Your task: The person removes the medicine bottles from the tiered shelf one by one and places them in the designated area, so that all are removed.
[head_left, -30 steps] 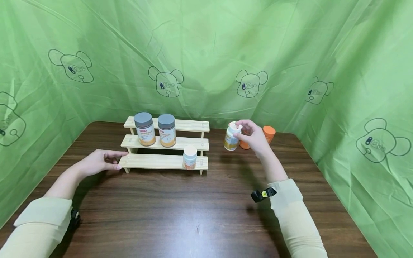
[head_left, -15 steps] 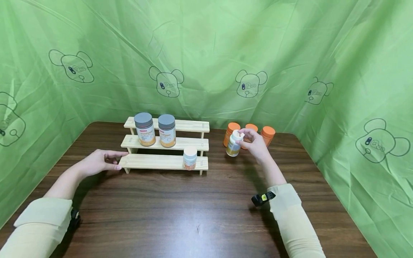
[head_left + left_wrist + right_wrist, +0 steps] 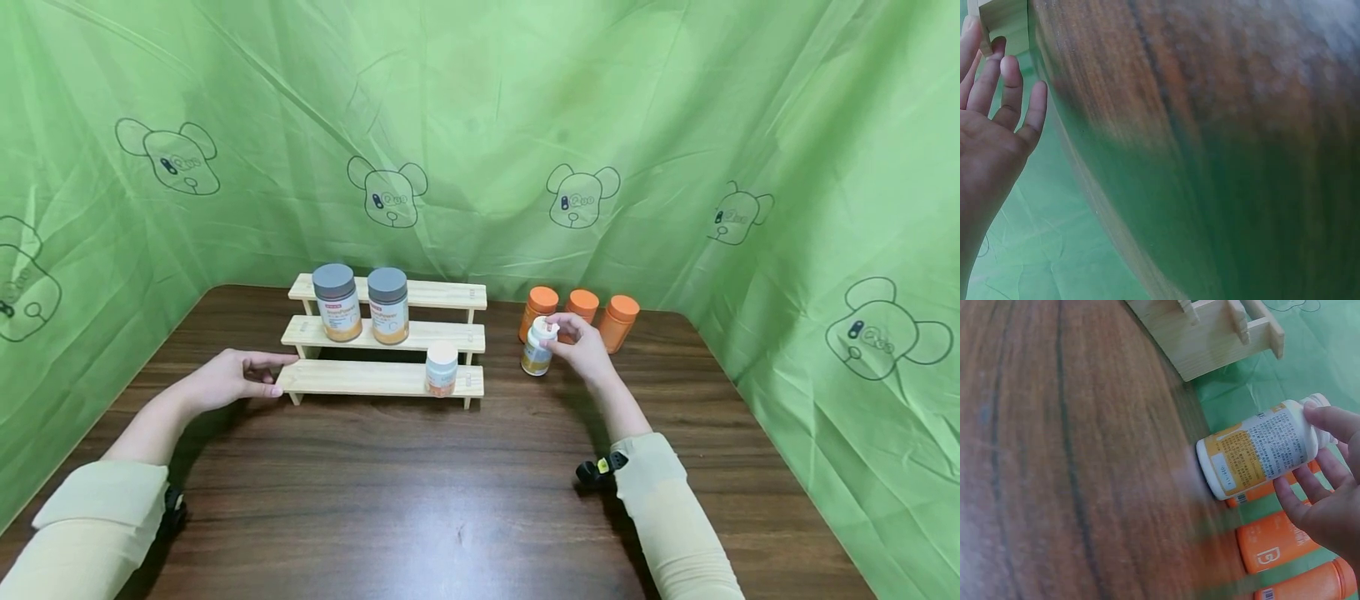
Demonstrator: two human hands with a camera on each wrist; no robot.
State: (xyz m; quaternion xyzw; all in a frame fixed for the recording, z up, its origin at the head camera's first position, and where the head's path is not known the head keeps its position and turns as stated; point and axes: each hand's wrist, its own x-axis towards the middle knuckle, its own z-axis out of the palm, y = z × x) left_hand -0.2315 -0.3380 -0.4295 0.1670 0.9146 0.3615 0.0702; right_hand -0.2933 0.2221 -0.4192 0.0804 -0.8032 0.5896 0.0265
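At the left end of a three-step wooden rack (image 3: 360, 377), my left hand (image 3: 217, 385) holds the lowest step between thumb and fingers. In the left wrist view its other fingers (image 3: 1034, 112) hang loose beside the wood (image 3: 1007, 22). My right hand (image 3: 587, 350) grips a white supplement bottle (image 3: 535, 357) by its cap, in front of the orange bottles. The right wrist view shows this bottle's yellow and white label (image 3: 1260, 447), with the thumb on one side of the neck and fingers on the other. A small white-capped bottle (image 3: 442, 368) stands on the lowest step.
Two grey-lidded jars (image 3: 338, 310) stand on the middle step. Three orange bottles (image 3: 619, 323) stand in a row to the right of the rack, partly behind my right hand. Green cloth (image 3: 480, 100) hangs around the back and sides of the brown wooden table (image 3: 360, 483).
My right hand has brought the white bottle nearer to me, uncovering the orange bottles behind it. My left hand and the rack have stayed in place.
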